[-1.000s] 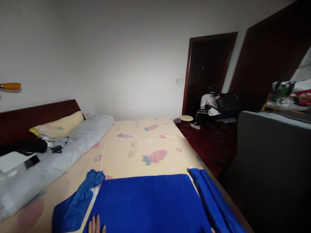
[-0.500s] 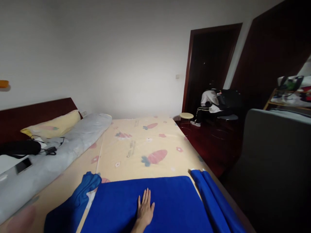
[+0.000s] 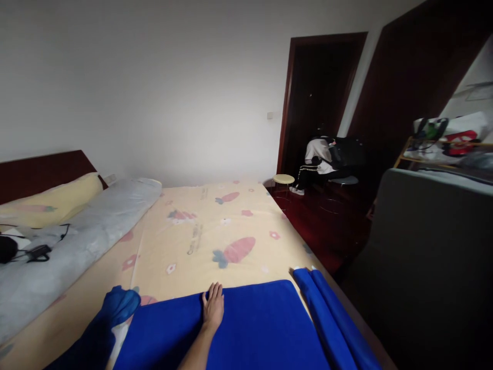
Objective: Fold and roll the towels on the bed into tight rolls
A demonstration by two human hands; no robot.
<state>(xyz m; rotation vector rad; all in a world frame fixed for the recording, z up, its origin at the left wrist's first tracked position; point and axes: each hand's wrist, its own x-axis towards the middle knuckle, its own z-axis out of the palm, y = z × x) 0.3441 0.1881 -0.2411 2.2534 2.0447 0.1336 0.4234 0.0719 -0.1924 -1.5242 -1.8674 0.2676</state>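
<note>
My left hand (image 3: 213, 307) lies palm down at the far edge of a flat blue cloth (image 3: 250, 324), its fingertips reaching that edge. The fingers are stretched out and hold nothing. To the left is a crumpled blue piece of fabric (image 3: 120, 304), with a strip of white beside it. Along the right side run two long narrow blue folds of fabric (image 3: 327, 308) with white at their far ends. Whether these pieces join the flat cloth I cannot tell. My right hand is out of view.
The bed (image 3: 204, 226) has a cream sheet with carrot prints. A plastic-wrapped grey roll (image 3: 96, 231), a yellow pillow (image 3: 57, 200) and black cables (image 3: 40, 252) lie left. A dark panel (image 3: 431, 257) stands right. Near the door, a person (image 3: 318, 154) bends beside a stool (image 3: 283, 179).
My left hand has slid forward and slightly left, from the middle of the blue cloth to its far edge. The view has turned a little to the right.
</note>
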